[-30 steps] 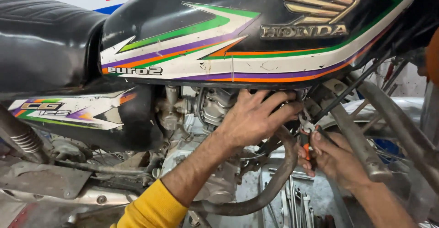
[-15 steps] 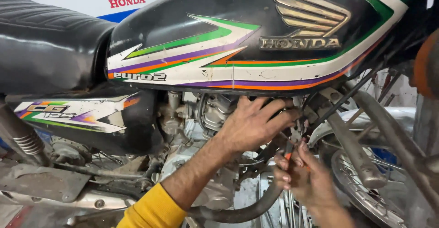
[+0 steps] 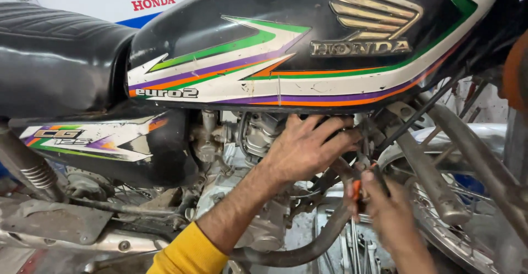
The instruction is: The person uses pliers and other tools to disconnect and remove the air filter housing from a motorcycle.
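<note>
Since the earlier frame, the right hand has been lowered slightly, its grip closed on an orange-handled tool, apparently to reach the fitting just above. The left hand, just above-left of that grip, is spread against the ribbed grey metal engine, clasping nothing, seemingly for bracing.
</note>
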